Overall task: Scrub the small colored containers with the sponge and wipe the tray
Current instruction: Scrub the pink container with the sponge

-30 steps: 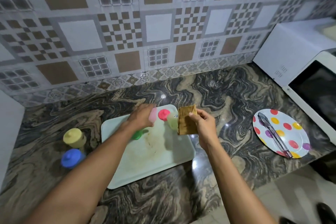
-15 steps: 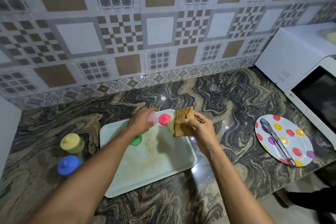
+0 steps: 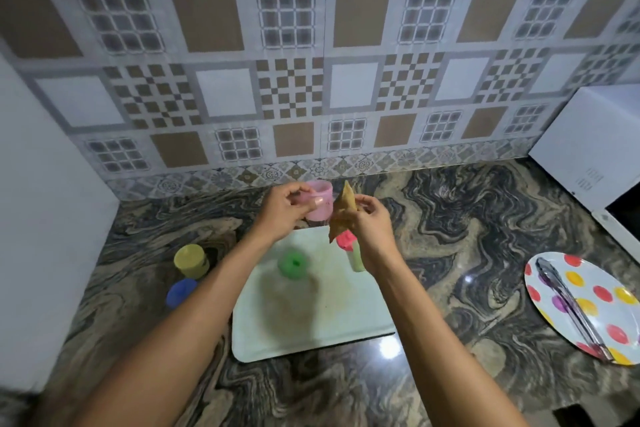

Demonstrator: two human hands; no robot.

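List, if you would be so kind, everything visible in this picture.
Small pink plastic container: one, pink, held above the tray's far edge.
Flat brown sponge: one, brown, beside the pink container.
Small pale green container with red top: one, on the tray, partly behind the right hand.
Small green round plastic piece: one, green, on the tray; blurred.
Small yellow container: one, on the counter left of the tray.
Small blue container: one, nearer than the yellow one.
Pale rectangular tray: one, whitish, stained, centre.
Round spotted plate: one, white with coloured dots, right.
Metal tongs: one, silver, on the plate.
White microwave: one, far right.
Marbled stone counter: one, dark, swirled.
Left hand: holds the pink container.
Right hand: pinches the sponge.
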